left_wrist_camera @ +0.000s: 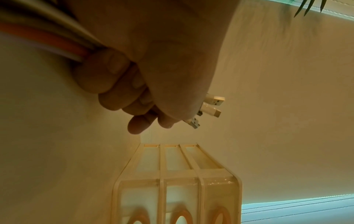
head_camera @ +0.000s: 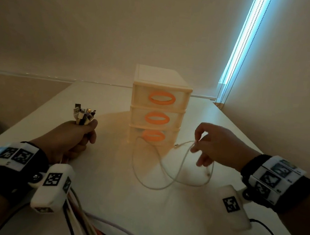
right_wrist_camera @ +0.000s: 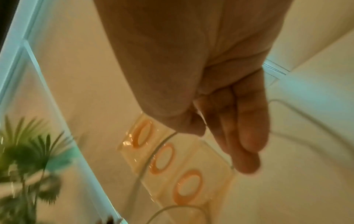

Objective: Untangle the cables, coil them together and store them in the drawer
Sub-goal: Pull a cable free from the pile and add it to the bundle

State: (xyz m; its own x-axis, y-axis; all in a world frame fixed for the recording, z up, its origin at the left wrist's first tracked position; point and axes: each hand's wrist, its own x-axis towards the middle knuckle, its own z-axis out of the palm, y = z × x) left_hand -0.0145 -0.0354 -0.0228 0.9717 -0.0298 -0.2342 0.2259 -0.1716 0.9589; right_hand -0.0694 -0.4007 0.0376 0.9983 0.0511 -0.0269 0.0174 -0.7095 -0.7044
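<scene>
White loose cable [head_camera: 163, 177] loops at frame centre before the closed drawer unit [head_camera: 159, 106], pinched by your right hand [head_camera: 218, 144]; left hand [head_camera: 72, 138] fists the gathered cable ends [head_camera: 84, 114]: still untangling, next bring its plug into the bundle.

Bundled cables [head_camera: 83, 222] run off head view's bottom edge. Right wrist view blurred (plant [right_wrist_camera: 28, 159] smeared); thin white cable [right_wrist_camera: 153, 153] perhaps pinched, contact hidden behind right hand [right_wrist_camera: 220, 106].
</scene>
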